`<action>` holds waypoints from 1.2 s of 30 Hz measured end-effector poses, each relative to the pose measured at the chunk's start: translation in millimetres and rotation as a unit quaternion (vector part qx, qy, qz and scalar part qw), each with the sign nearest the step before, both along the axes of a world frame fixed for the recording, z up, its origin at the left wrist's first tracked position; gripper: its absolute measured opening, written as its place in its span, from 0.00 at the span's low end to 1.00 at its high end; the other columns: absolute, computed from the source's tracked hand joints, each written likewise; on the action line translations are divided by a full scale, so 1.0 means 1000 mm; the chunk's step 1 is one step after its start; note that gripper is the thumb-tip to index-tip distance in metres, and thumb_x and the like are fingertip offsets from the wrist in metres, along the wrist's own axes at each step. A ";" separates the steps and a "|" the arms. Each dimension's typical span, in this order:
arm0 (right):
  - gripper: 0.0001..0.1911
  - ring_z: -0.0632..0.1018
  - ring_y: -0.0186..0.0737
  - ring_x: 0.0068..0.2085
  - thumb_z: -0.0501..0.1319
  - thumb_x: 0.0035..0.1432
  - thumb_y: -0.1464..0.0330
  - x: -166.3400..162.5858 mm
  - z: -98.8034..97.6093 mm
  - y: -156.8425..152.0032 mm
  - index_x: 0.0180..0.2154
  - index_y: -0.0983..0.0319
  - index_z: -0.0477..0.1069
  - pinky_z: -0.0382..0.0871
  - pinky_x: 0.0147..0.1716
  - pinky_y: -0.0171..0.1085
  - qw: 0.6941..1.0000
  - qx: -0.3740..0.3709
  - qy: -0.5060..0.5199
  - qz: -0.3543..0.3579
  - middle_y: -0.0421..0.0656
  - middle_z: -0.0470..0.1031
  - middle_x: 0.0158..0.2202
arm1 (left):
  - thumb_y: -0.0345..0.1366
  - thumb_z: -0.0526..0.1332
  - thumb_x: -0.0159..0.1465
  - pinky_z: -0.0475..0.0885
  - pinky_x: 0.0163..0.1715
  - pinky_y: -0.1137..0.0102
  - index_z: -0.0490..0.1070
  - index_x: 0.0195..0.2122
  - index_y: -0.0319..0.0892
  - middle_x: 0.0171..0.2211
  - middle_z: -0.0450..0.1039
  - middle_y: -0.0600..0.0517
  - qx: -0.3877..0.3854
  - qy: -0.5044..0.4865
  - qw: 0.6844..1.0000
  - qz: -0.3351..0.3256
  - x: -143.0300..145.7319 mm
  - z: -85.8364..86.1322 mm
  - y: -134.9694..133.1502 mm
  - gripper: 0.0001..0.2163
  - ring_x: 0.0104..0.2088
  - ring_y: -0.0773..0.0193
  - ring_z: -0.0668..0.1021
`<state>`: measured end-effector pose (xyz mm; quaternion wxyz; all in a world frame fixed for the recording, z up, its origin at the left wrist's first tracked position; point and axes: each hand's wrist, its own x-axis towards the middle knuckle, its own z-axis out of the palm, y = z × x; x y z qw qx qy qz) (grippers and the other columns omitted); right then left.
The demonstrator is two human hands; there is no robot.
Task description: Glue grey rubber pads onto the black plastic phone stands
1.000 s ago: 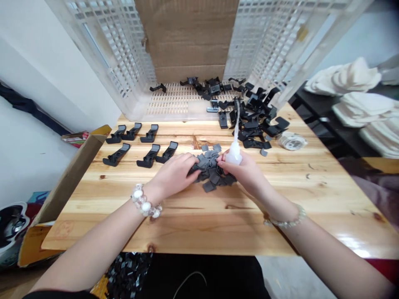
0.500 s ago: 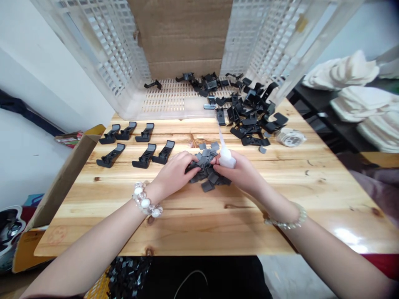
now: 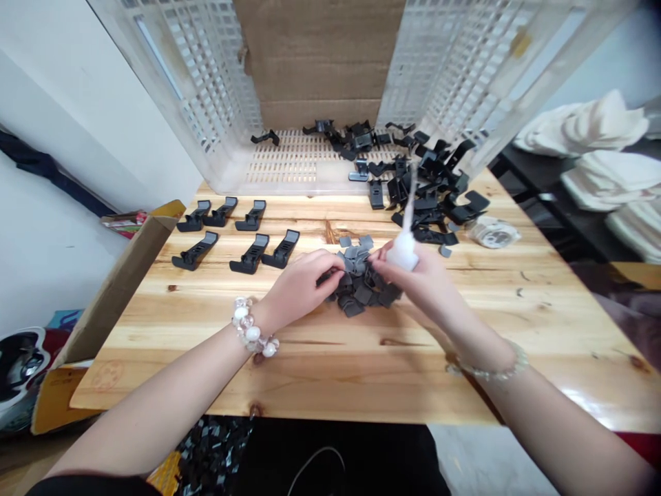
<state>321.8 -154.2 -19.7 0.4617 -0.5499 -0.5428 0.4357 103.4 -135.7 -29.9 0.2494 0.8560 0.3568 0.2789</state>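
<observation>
A loose pile of small grey square pads [image 3: 364,295] lies mid-table between my hands. My left hand [image 3: 310,279] is at the pile's left side, thumb and forefinger pinched on the thin dark edge of what looks like one grey pad. At the pile's right, my right hand [image 3: 421,272] is wrapped round a small white squeeze bottle [image 3: 403,252] with a long thin nozzle pointing up. Its fingertips are close to the pads; whether they touch any is hard to see. Several black plastic clips [image 3: 250,253] with grey pads on their raised ends lie in two rows at the left.
A white plastic basket [image 3: 227,180] lies on its side at the back, with a cardboard sheet [image 3: 320,62] inside. More black clips [image 3: 426,200] spill from it onto the wooden table [image 3: 310,372]. A roll of clear tape [image 3: 493,232] is at the right.
My right hand has lifted slightly and moved right with the bottle, its nozzle now more upright. My left fingers have closed into a pinch at the pile's edge. The whole view has shifted a little.
</observation>
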 end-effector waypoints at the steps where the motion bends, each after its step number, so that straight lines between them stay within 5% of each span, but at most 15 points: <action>1: 0.11 0.75 0.40 0.34 0.68 0.47 0.65 0.010 0.002 0.005 0.32 0.61 0.70 0.68 0.34 0.39 0.999 0.024 -0.017 -0.042 0.44 0.76 0.35 | 0.33 0.53 0.68 0.68 0.45 0.64 0.69 0.39 0.43 0.38 0.74 0.50 -0.003 0.010 1.000 -0.004 0.001 0.001 -0.001 0.06 0.41 0.60 0.75; 3: 0.09 0.75 0.42 0.34 0.67 0.48 0.65 0.033 0.006 0.015 0.30 0.61 0.70 0.67 0.35 0.41 0.979 0.085 -0.114 -0.143 0.45 0.77 0.34 | 0.32 0.54 0.67 0.68 0.45 0.64 0.69 0.38 0.44 0.38 0.74 0.50 -0.005 0.031 0.999 -0.017 0.002 0.002 -0.003 0.05 0.41 0.59 0.75; 6: 0.06 0.73 0.45 0.33 0.63 0.53 0.66 0.064 0.009 0.030 0.32 0.61 0.71 0.63 0.34 0.44 0.906 0.097 -0.338 -0.236 0.46 0.75 0.31 | 0.31 0.55 0.65 0.68 0.45 0.63 0.69 0.37 0.43 0.39 0.75 0.51 -0.006 0.047 0.998 -0.044 0.002 0.003 -0.005 0.04 0.41 0.60 0.74; 10: 0.11 0.72 0.46 0.33 0.66 0.49 0.67 0.080 0.006 0.041 0.25 0.58 0.62 0.60 0.32 0.42 0.878 -0.016 -0.456 -0.143 0.45 0.70 0.27 | 0.29 0.56 0.64 0.68 0.45 0.64 0.68 0.36 0.43 0.38 0.74 0.51 -0.025 0.040 0.998 -0.050 0.001 0.003 -0.004 0.04 0.40 0.61 0.74; 18: 0.16 0.71 0.48 0.34 0.65 0.47 0.72 0.088 -0.005 0.049 0.24 0.57 0.57 0.61 0.34 0.43 0.866 -0.007 -0.484 -0.127 0.41 0.65 0.24 | 0.32 0.56 0.65 0.69 0.44 0.64 0.68 0.37 0.43 0.39 0.75 0.51 -0.082 0.001 0.997 -0.006 -0.003 0.004 -0.002 0.03 0.41 0.60 0.75; 24: 0.02 0.74 0.47 0.36 0.57 0.55 0.71 0.086 -0.004 0.044 0.33 0.60 0.66 0.60 0.35 0.44 0.860 -0.009 -0.490 -0.141 0.49 0.72 0.30 | 0.35 0.56 0.66 0.69 0.37 0.70 0.67 0.37 0.42 0.35 0.70 0.52 -0.181 -0.132 0.974 0.018 -0.007 0.005 0.001 0.04 0.36 0.65 0.73; 30: 0.12 0.75 0.49 0.34 0.60 0.47 0.74 0.081 -0.003 0.044 0.38 0.60 0.69 0.62 0.33 0.40 0.854 -0.019 -0.503 -0.130 0.46 0.75 0.31 | 0.33 0.59 0.63 0.66 0.32 0.73 0.66 0.37 0.41 0.31 0.67 0.55 -0.280 -0.208 0.937 0.007 -0.003 0.005 0.002 0.03 0.31 0.69 0.71; 36: 0.13 0.74 0.48 0.33 0.62 0.46 0.71 0.082 -0.003 0.042 0.38 0.60 0.68 0.63 0.30 0.39 0.867 -0.042 -0.493 -0.056 0.46 0.74 0.32 | 0.31 0.64 0.58 0.69 0.39 0.71 0.70 0.38 0.38 0.35 0.73 0.51 -0.366 -0.219 0.905 0.000 -0.002 0.005 0.004 0.08 0.36 0.68 0.75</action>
